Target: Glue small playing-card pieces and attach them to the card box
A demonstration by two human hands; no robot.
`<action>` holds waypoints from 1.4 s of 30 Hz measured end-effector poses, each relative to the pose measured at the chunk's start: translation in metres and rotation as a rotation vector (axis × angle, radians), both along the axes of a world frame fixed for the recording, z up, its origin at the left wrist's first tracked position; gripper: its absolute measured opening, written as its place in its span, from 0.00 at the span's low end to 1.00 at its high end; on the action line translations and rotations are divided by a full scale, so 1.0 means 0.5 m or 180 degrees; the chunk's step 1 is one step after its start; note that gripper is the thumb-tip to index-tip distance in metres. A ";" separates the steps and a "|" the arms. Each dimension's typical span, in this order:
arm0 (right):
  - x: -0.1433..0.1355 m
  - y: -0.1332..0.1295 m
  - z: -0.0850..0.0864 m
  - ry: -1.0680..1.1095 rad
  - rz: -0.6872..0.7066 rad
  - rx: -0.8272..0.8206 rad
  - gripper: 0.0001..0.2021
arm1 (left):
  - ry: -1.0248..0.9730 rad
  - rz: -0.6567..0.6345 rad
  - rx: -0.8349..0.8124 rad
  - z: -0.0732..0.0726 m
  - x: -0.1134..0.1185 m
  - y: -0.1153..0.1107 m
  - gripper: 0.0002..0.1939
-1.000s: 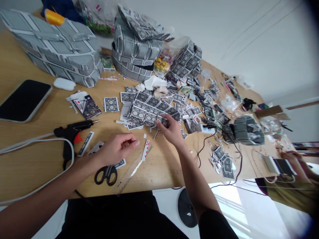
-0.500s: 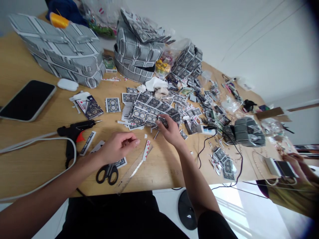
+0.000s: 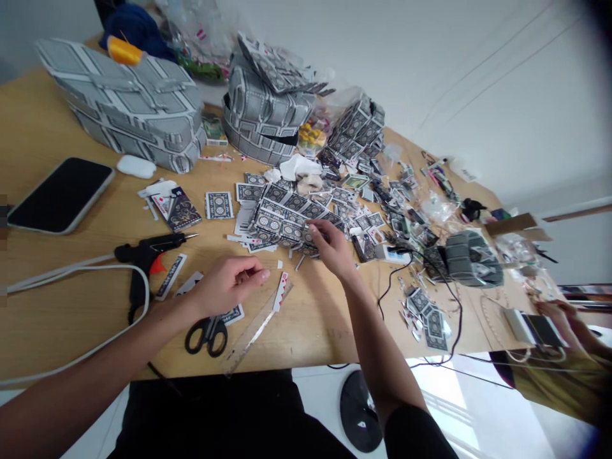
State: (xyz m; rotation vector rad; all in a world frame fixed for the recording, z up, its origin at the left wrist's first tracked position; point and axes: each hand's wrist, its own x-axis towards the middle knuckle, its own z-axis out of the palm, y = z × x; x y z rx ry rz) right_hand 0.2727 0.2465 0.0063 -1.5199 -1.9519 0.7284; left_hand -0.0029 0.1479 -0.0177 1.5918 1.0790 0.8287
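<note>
My right hand pinches the near edge of a patterned panel made of folded playing cards, which lies on the table. My left hand hovers over the table to the left of it, fingers curled in and thumb against them; what is inside, if anything, is hidden. Just right of the left hand, a narrow strip cut from a red playing card rests on a clear ruler. Black-handled scissors lie under my left wrist, partly over a card. A glue gun is farther left.
Grey woven card bags stand along the back, with another bag beside them. A phone, a white case and a card box lie left. Loose cards and scraps spread right, crossed by a black cable. Another person's hands work far right.
My head view has shifted slightly, so the objects at the back and left sit a little differently in the picture. Both hands keep nearly the same pose and place.
</note>
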 end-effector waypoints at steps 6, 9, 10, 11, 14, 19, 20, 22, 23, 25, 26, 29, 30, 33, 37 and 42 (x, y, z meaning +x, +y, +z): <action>-0.039 0.042 0.022 -0.1084 -0.0206 0.0345 0.23 | 0.0010 -0.0094 0.0004 -0.007 0.003 -0.003 0.22; -0.058 0.067 0.012 -0.1436 -0.0147 0.0280 0.21 | 0.0019 -0.0091 -0.0007 -0.007 0.002 -0.002 0.22; -0.062 0.073 0.005 -0.1447 -0.0121 0.0267 0.21 | 0.0020 -0.0078 -0.0006 -0.007 0.001 -0.002 0.22; -0.065 0.077 -0.003 -0.1436 -0.0089 0.0257 0.21 | 0.0018 -0.0065 -0.0001 -0.005 0.000 -0.001 0.22; -0.066 0.082 -0.026 -0.1411 0.0002 0.0256 0.23 | -0.0022 -0.0049 0.0004 -0.002 -0.001 0.000 0.21; -0.061 0.076 -0.037 -0.1374 0.0114 0.0336 0.24 | -0.0016 -0.0128 0.0005 -0.001 0.003 -0.002 0.20; -0.060 0.074 -0.036 -0.1385 0.0132 0.0336 0.24 | 0.0001 -0.0138 0.0015 -0.002 0.004 -0.003 0.20; -0.060 0.071 -0.033 -0.1419 0.0163 0.0330 0.23 | 0.0019 -0.0139 0.0022 -0.004 0.005 -0.003 0.20; -0.060 0.070 -0.032 -0.1436 0.0181 0.0329 0.22 | 0.0020 -0.0134 0.0027 -0.005 0.006 -0.003 0.20; -0.061 0.069 -0.028 -0.1456 0.0222 0.0339 0.22 | 0.0009 -0.0109 0.0057 -0.006 0.005 -0.003 0.21; -0.061 0.069 -0.025 -0.1453 0.0243 0.0353 0.22 | 0.0007 -0.0097 0.0075 -0.006 0.005 -0.003 0.21; -0.063 0.069 -0.014 -0.1386 0.0318 0.0429 0.24 | 0.0004 -0.0074 0.0115 -0.004 0.003 -0.002 0.21; -0.064 0.069 -0.010 -0.1352 0.0349 0.0458 0.25 | 0.0015 -0.0071 0.0114 -0.004 0.003 -0.001 0.21; -0.072 0.068 0.004 -0.1214 0.0508 0.0585 0.29 | 0.0057 -0.0067 0.0132 -0.005 0.002 -0.001 0.21; -0.092 0.065 0.014 -0.1156 0.0657 0.0855 0.29 | 0.0042 -0.0094 0.0154 -0.007 0.001 0.000 0.21; -0.111 0.058 0.008 -0.1179 0.0525 0.1194 0.27 | 0.0062 -0.0032 0.0153 -0.003 0.000 0.001 0.22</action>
